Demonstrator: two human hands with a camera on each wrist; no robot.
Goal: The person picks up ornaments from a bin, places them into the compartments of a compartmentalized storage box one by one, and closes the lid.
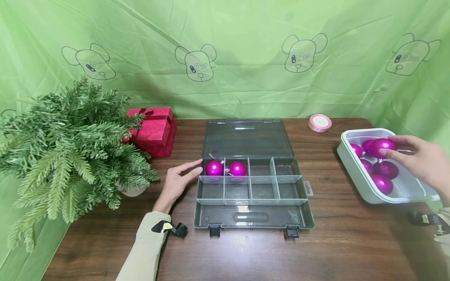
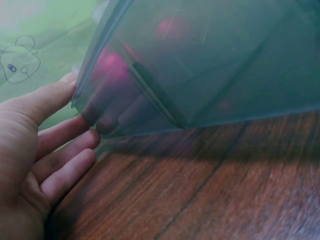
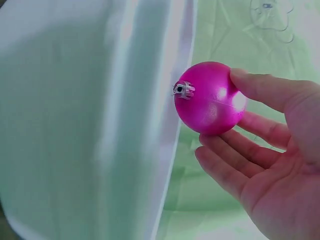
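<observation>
My right hand [image 1: 418,160] pinches a shiny magenta ball ornament [image 3: 212,100] between thumb and fingers, over a white plastic tub [image 1: 358,177]. The ornament's silver cap faces away from the palm in the right wrist view. More magenta balls [image 1: 386,169] lie in the tub, some glittery. My left hand [image 1: 177,183] touches the upper left edge of a grey see-through compartment box [image 1: 253,214], its fingers fairly straight. Two magenta balls, one [image 1: 214,168] in the far left compartment and one [image 1: 237,168] beside it, sit in the back row. The box's lid [image 1: 247,138] lies folded back.
At the left stands a small artificial pine tree [image 1: 81,148], with a red gift box [image 1: 156,132] behind it. A roll of pink ribbon [image 1: 320,123] lies near the back edge of the wooden table [image 1: 239,257]. Green cloth [image 1: 246,89] hangs behind everything.
</observation>
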